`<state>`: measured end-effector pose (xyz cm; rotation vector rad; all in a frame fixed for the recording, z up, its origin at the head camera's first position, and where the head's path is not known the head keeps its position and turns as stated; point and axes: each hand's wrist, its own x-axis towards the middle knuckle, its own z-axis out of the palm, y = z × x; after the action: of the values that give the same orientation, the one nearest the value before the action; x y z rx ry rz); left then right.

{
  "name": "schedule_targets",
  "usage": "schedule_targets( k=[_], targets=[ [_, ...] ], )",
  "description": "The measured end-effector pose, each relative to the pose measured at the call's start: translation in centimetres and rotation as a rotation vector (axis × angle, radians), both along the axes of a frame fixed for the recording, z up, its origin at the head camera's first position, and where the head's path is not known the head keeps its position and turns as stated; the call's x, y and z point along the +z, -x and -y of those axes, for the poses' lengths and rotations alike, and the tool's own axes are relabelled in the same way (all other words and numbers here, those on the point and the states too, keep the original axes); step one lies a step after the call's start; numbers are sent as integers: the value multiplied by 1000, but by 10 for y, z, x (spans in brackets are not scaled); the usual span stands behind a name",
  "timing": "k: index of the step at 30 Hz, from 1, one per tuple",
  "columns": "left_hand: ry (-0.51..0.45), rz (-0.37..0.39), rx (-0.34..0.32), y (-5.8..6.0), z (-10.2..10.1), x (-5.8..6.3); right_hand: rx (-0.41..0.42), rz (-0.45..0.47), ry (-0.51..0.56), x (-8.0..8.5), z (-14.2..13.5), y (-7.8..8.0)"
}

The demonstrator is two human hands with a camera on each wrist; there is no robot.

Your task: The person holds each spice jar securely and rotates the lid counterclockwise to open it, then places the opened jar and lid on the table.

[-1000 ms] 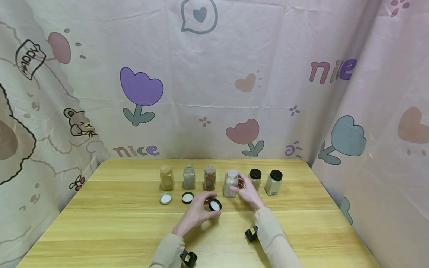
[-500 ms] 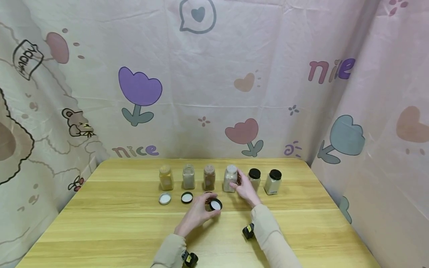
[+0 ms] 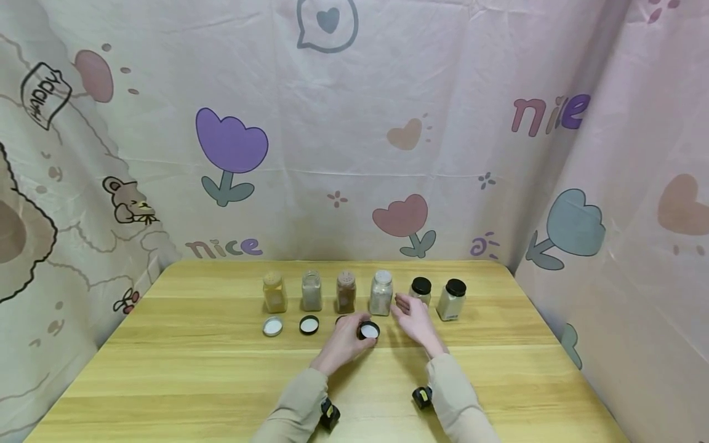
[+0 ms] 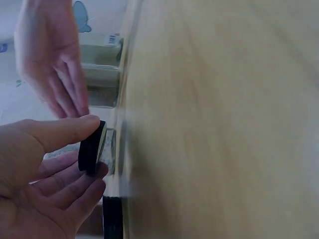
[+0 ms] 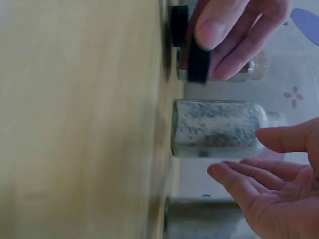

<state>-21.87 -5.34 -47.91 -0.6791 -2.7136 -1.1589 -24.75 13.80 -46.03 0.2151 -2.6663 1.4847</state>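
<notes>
My left hand [image 3: 340,346] pinches a black lid [image 3: 368,331] between thumb and fingers, its white inner side up and tilted. In the left wrist view the lid [image 4: 91,149] stands nearly on edge. Just behind it a glass jar [image 3: 381,296] of whitish contents with a pale top stands upright on the table. My right hand [image 3: 416,323] is at that jar's right, fingers spread and apart from it. In the right wrist view the jar [image 5: 217,129] shows grey-and-white speckled contents, beside the loose thumb and fingers of the right hand [image 5: 279,186].
Left of the speckled jar stand uncapped jars with brown [image 3: 346,294], greyish [image 3: 312,292] and yellow [image 3: 274,295] contents. A silvery lid [image 3: 272,327] and a black-rimmed lid [image 3: 309,325] lie before them; another lid [image 4: 112,217] is partly hidden. Two black-capped jars [image 3: 420,289] [image 3: 452,301] stand right.
My right hand has let go of the speckled jar and drawn back to the right. The jar has shifted slightly back into the row. My left hand has moved right with the lid.
</notes>
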Motion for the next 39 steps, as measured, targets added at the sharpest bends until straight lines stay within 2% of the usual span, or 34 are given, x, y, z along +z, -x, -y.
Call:
schedule_targets(
  k=[3, 9, 15, 19, 24, 28, 33, 37, 39],
  targets=[
    [4, 35, 8, 6, -6, 1, -9, -11, 68, 3, -5, -6],
    [11, 51, 31, 14, -15, 0, -1, -48, 339, 7, -16, -10],
    [11, 65, 31, 19, -19, -3, 19, -200, 547, 6, -24, -8],
    [20, 54, 47, 21, -21, -6, -20, -299, 726, 5, -26, -6],
    [23, 75, 67, 22, -23, -6, -71, -445, 879, 4, -27, -5],
    [28, 90, 77, 22, -24, -5, -104, -558, 919, 4, -27, -5],
    [28, 101, 99, 19, -23, -4, -148, -647, 879, 1, -28, -3],
    [-5, 107, 104, 14, -18, -1, -167, -658, 847, -2, -29, -1],
    [-27, 116, 98, 10, -15, 1, -171, -604, 830, -3, -31, 0]
  ],
)
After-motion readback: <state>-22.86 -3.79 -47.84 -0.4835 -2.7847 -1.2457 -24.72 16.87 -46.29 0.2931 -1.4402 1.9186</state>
